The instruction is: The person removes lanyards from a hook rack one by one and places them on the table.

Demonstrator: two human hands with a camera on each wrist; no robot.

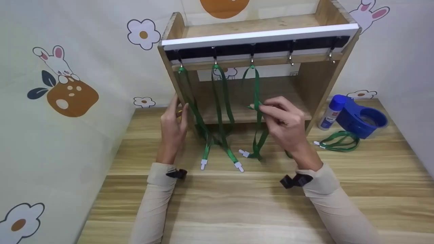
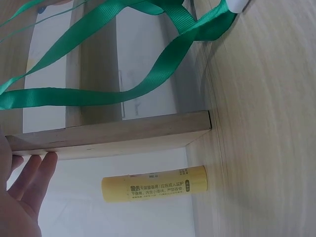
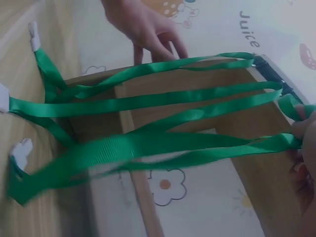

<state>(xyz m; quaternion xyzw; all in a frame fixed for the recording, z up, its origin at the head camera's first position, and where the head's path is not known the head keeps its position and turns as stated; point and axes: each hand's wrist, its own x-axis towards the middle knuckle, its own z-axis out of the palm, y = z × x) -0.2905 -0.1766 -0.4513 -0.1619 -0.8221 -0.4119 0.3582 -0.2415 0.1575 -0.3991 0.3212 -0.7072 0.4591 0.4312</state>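
Three green lanyards hang from hooks on the front of a wooden shelf (image 1: 244, 64). My right hand (image 1: 284, 122) pinches the right-hand lanyard (image 1: 257, 84) partway down its strap, below the third hook. Its white clip (image 1: 244, 153) dangles close over the table. Left of it hang the middle lanyard (image 1: 217, 91) and the left lanyard (image 1: 196, 113), their clips low in front of the shelf. My left hand (image 1: 173, 123) rests at the shelf's left side. In the left wrist view, its fingers (image 2: 37, 177) lie extended against the side panel (image 2: 123, 131).
Two hooks (image 1: 291, 59) at the right hold nothing. Right of the shelf are a blue-capped bottle (image 1: 328, 117), a blue tape dispenser (image 1: 352, 115) and a looped green lanyard (image 1: 339, 149) on the table. Beside the left panel stands a yellow cylinder (image 2: 155, 185) with printed text.
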